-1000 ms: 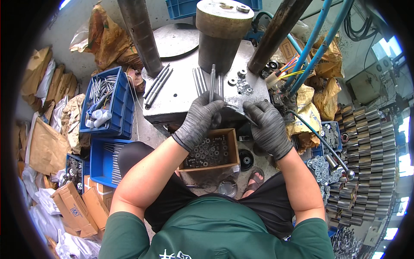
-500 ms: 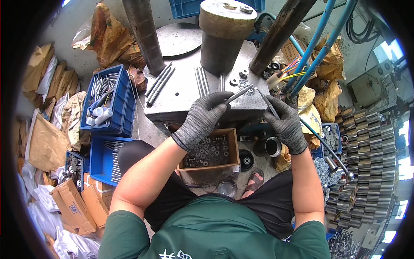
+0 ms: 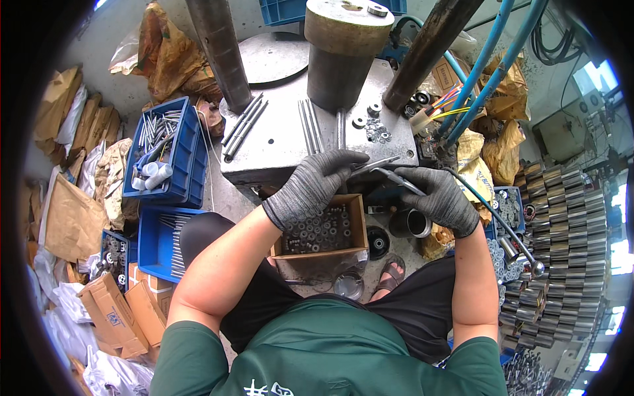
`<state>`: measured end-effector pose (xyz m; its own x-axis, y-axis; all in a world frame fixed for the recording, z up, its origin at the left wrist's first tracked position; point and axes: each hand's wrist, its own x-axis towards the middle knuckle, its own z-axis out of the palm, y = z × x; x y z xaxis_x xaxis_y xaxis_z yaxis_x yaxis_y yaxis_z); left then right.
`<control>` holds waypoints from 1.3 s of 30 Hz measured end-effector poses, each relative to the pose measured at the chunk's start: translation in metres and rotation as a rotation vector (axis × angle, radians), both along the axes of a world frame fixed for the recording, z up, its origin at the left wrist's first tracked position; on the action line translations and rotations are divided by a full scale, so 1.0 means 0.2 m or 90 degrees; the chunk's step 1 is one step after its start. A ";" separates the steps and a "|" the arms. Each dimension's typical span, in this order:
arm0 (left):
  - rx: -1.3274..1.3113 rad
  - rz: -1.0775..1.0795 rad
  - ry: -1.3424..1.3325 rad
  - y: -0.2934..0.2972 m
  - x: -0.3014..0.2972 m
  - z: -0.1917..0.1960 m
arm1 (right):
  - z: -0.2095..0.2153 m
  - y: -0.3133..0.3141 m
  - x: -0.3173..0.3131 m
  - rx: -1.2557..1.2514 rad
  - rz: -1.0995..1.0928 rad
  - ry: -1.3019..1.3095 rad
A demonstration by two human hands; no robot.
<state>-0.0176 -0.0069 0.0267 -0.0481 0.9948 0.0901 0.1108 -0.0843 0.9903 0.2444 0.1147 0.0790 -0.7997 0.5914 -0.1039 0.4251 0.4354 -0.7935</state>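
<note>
My left hand (image 3: 309,186), in a grey knit glove, is closed round a slim metal rod (image 3: 378,164) that points right over the front edge of the machine's plate. In my right hand (image 3: 441,200), gloved alike, are what look like bent-tip pliers (image 3: 401,181), their tip close below the rod. Whether tip and rod touch, I cannot tell. Past my hands, small metal rings (image 3: 378,132) lie in a pile on the metal plate (image 3: 277,162), beside two round bushings (image 3: 359,123). More rods (image 3: 243,129) rest on the plate's left part.
A thick steel cylinder (image 3: 338,72) stands above the plate between two dark columns (image 3: 221,53). Below my hands is a cardboard box (image 3: 320,256) of small round parts. Blue bins (image 3: 191,158) stand at the left; stacked metal tubes (image 3: 561,251) and a ball-ended lever (image 3: 508,234) at the right.
Both hands have come down and nearer to me from above the ring pile. The rod and the pliers have both turned flatter, and the rings show more fully.
</note>
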 end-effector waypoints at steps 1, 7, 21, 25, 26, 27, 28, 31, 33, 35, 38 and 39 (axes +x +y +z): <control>-0.027 -0.029 -0.045 0.00 0.00 0.00 | 0.00 -0.01 -0.01 -0.001 0.000 0.000; -0.139 -0.103 -0.155 -0.02 0.01 0.05 | -0.02 -0.05 -0.03 -0.064 0.025 0.008; -0.232 -0.195 -0.506 0.00 -0.02 0.01 | -0.11 -0.04 -0.04 -0.093 0.093 0.113; -0.236 -0.139 -0.491 -0.02 -0.04 0.06 | -0.07 -0.04 -0.03 -0.428 0.076 0.002; -0.225 -0.109 -0.481 -0.02 -0.04 0.07 | -0.05 -0.06 -0.03 -0.468 0.065 0.036; -0.225 -0.106 -0.477 -0.02 -0.06 0.07 | -0.05 -0.06 -0.04 -0.469 0.069 0.039; -0.210 -0.080 -0.420 -0.01 -0.09 0.08 | -0.06 -0.06 -0.04 -0.439 0.058 0.079; -0.201 0.008 -0.258 0.00 -0.16 0.09 | -0.09 -0.05 -0.03 -0.403 0.041 0.140; -0.122 0.161 -0.048 0.00 -0.24 0.04 | -0.08 -0.03 -0.03 -0.384 0.003 0.148; -0.192 0.249 0.104 0.01 -0.34 -0.02 | -0.08 -0.02 -0.01 -0.376 -0.026 0.124; 0.021 0.348 0.527 -0.01 -0.48 -0.10 | -0.08 -0.01 -0.02 -0.363 -0.104 0.075; -0.006 0.351 0.601 -0.01 -0.50 -0.10 | -0.08 0.00 -0.02 -0.306 -0.131 0.070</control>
<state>-0.1185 -0.0090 0.0059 -0.4028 0.8583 0.3178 0.8462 0.2169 0.4867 0.2402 0.1146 0.0628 -0.6937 0.6436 -0.3235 0.3665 -0.0712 -0.9277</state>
